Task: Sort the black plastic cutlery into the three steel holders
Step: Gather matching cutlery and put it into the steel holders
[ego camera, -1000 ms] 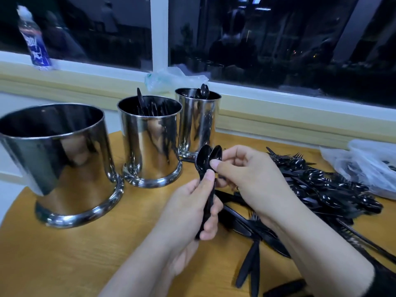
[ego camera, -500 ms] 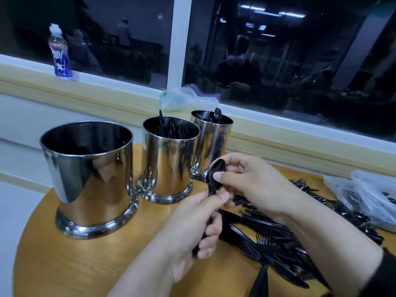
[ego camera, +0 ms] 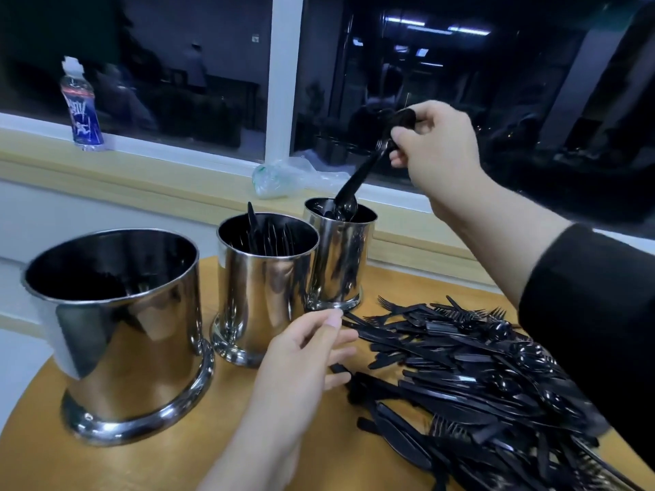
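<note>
R hand [ego camera: 434, 143] pinches spoons [ego camera: 349, 203] by handles, bowls dipping into back-edge steel holder [ego camera: 340, 260]; L hand [ego camera: 301, 352] relaxed, empty, above counter [ego camera: 177, 455].

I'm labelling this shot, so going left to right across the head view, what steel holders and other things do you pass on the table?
Large steel holder → middle steel holder, with forks in it → far steel holder, where the right hand lowers black spoons → loose cutlery pile.

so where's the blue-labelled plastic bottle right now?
Head view, far left: the blue-labelled plastic bottle stands upright on the window sill, behind the largest steel holder.
</note>
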